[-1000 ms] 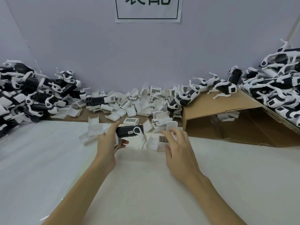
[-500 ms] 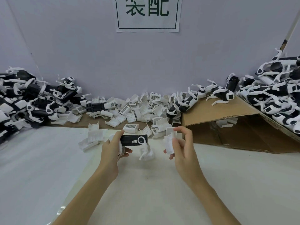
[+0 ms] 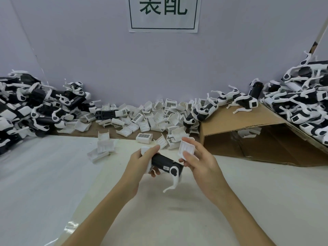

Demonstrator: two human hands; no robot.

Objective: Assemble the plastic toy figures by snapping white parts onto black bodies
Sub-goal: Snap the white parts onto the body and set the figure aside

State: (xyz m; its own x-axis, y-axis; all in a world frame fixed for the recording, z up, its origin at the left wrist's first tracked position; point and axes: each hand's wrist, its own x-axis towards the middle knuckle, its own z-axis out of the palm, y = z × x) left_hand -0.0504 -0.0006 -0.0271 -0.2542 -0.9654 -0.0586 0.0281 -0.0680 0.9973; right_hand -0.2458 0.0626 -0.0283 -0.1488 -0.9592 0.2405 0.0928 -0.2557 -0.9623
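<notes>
Backdrop: pale wall with printed sign at top centre; white worktop below, cardboard sheet folded over its back right edge.
Back edge, centre: loose heap of white parts, several showing dark grid faces.
Back left corner: pile of figures, black bodies with white limbs.
Back right corner: second pile, resting on the cardboard.
Left hand: fingers curled round black body, held above the worktop's middle, tilted down to the right; white cap at its left end, white leg hanging from its right end.
Right hand: thumb and fingers pinching white shell, ribbed hollow side toward the camera, just beside the body's right end, apparently not yet seated.
Step, as judged: shell about to be snapped onto the body.
Risk 1: shell offered skewed or reversed; clips likely to ride over the body's edge instead of catching, leaving a half-seated part.
Risk 2: force applied off-axis; thin shell walls liable to flex or whiten, possibly crack.
Risk 3: dangling leg in the path of the right hand; a knock could pop it off or twist it.
Risk 4: grip only at the body's left end; a hard push may pivot it out of the fingers onto the worktop.
</notes>
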